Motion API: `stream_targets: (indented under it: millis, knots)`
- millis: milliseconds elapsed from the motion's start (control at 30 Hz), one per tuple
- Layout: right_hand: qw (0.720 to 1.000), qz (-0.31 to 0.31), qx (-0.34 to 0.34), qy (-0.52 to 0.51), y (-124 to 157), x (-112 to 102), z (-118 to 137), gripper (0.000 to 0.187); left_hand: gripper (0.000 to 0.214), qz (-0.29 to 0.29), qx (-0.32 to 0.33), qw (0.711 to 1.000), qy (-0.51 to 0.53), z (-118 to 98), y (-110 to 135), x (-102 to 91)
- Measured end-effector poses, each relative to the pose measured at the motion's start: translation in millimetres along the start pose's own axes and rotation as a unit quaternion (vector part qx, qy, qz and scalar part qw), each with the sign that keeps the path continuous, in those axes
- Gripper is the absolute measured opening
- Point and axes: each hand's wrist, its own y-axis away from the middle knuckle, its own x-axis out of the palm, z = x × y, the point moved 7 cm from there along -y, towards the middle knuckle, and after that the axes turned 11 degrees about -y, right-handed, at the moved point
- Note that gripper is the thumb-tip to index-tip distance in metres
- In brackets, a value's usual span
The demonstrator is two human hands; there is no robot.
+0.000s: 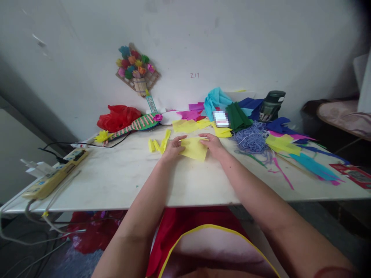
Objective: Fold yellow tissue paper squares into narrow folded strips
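Note:
A sheet of yellow paper (194, 149) lies flat on the white table (121, 181) in front of me. My left hand (173, 147) rests on its left edge with the fingers bent down onto the paper. On the right edge, my right hand (213, 145) presses with its fingers laid over the top corner. Just left of my left hand lie a few folded yellow paper strips (159, 144). More loose yellow sheets (188, 125) sit behind the paper.
Coloured tissue paper (237, 112), purple yarn (252, 139) and a dark bottle (271, 105) crowd the table's back right. A red bag (118, 116) and paper guitar (136, 125) lie back left. A power strip (55, 175) with cables sits at the left edge.

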Motion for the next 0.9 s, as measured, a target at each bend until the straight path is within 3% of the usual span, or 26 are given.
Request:
stream_targets:
  millis: [267, 400, 533, 633, 767, 900]
  knots:
    - [0.997, 0.052, 0.06, -0.016, -3, -4, -10, 0.026, 0.076, 0.032, 0.012, 0.999, 0.029, -1, 2, 2.5]
    - [0.992, 0.087, 0.089, 0.006, 2, 1, -11, 0.027, 0.081, 0.069, -0.01, 0.997, 0.019, 6, 4, 5.9]
    - [0.99, 0.079, 0.104, 0.046, 5, 4, -11, 0.023, 0.084, 0.081, -0.043, 0.996, -0.012, 10, 5, 8.2]
    - [0.99, 0.074, 0.104, 0.054, 5, 5, -12, 0.02, 0.073, 0.069, -0.074, 0.995, -0.025, 13, 6, 8.5]
    - [0.99, 0.071, 0.103, 0.058, 5, 4, -12, 0.019, 0.044, 0.06, -0.095, 0.992, -0.054, 20, 6, 6.7]
    - [0.99, 0.082, 0.108, 0.045, 7, 5, -13, 0.017, 0.035, 0.031, -0.108, 0.99, -0.082, 29, 4, -0.9]
